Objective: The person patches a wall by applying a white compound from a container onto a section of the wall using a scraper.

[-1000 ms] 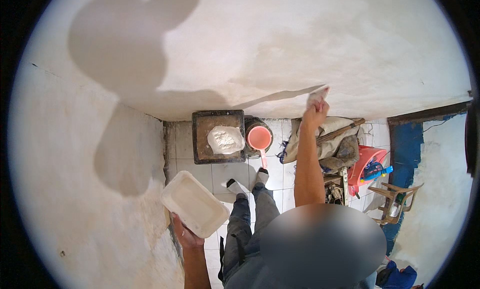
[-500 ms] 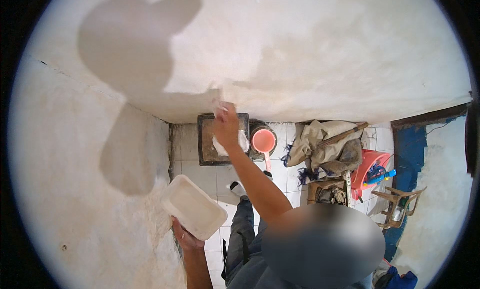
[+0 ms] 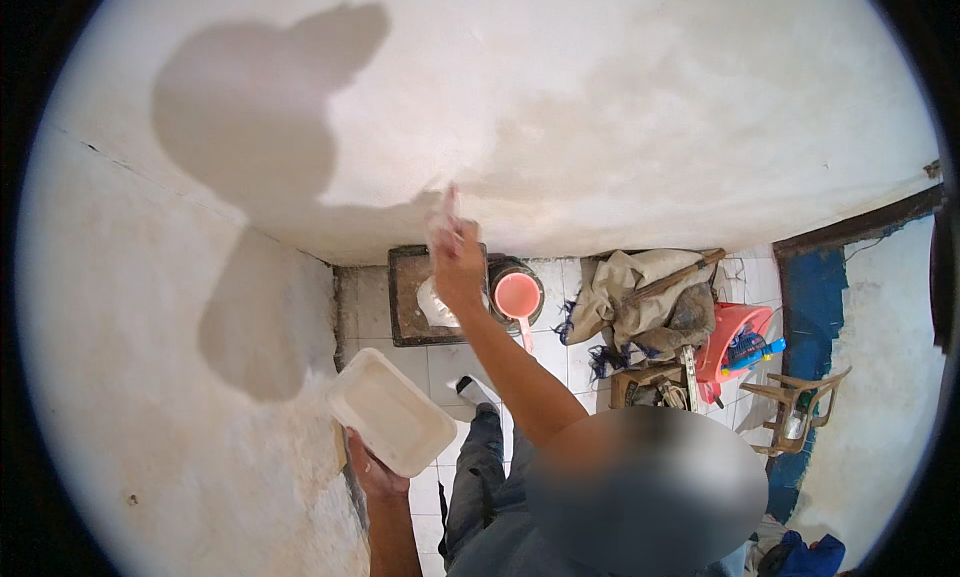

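My left hand [image 3: 375, 467] grips a pale rectangular container [image 3: 390, 412] at the lower left. My right hand [image 3: 457, 257] is closed on a blurred, pale flat tool [image 3: 443, 217] at the white wall [image 3: 560, 137]; whether the tool touches it I cannot tell. Beneath that hand, partly hidden by it, a dark square tray [image 3: 410, 332] on the floor holds white powder in a bag [image 3: 433, 307]. A pink dipper [image 3: 517, 297] rests on a dark round container just to its right.
At right are tan cloths [image 3: 630, 287] with sticks, a pink bin [image 3: 730, 342] with blue items, and a brown plastic chair frame [image 3: 810, 397] by a blue-and-white wall [image 3: 805, 287]. A side wall [image 3: 150, 377] rises at left. My legs stand on white tiles [image 3: 460, 362].
My right hand, with the flat tool, has moved from the right side of the wall leftward to above the dark tray. My left hand still holds the container in about the same place.
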Demonstrator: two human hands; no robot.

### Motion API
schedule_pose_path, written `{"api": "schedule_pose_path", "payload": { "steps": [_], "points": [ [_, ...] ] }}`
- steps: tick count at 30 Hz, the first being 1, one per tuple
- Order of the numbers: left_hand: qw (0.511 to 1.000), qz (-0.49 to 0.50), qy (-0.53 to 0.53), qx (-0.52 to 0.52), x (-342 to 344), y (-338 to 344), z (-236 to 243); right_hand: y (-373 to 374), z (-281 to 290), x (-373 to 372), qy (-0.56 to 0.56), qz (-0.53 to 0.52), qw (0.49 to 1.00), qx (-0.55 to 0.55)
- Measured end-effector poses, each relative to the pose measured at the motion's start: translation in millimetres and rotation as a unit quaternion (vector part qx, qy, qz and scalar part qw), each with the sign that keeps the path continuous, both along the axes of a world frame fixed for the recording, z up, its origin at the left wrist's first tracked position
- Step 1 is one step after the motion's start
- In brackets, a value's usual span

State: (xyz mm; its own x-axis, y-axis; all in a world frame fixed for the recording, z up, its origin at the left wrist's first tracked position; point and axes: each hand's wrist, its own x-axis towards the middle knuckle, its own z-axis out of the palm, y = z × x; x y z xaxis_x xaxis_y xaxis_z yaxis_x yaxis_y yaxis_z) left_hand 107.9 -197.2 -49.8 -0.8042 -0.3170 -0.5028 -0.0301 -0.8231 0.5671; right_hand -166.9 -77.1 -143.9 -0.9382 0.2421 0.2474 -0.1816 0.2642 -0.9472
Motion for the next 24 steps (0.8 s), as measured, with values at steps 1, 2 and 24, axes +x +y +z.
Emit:
{"api": "schedule_pose_path", "payload": {
  "steps": [1,2,24],
  "points": [
    [1.0,0.012,-0.006,-0.006,-1,-1,-1,22,-21,9,-0.022,0.021,0.99,-0.136],
    [1.0,0.015,-0.005,-0.006,-1,-1,-1,47,-39,14,-0.032,0.023,0.966,-0.255],
    [1.0,0.003,-0.001,-0.031,-7,2,10,120,-11,12,-0.019,-0.123,0.985,-0.12]
  ]
}}
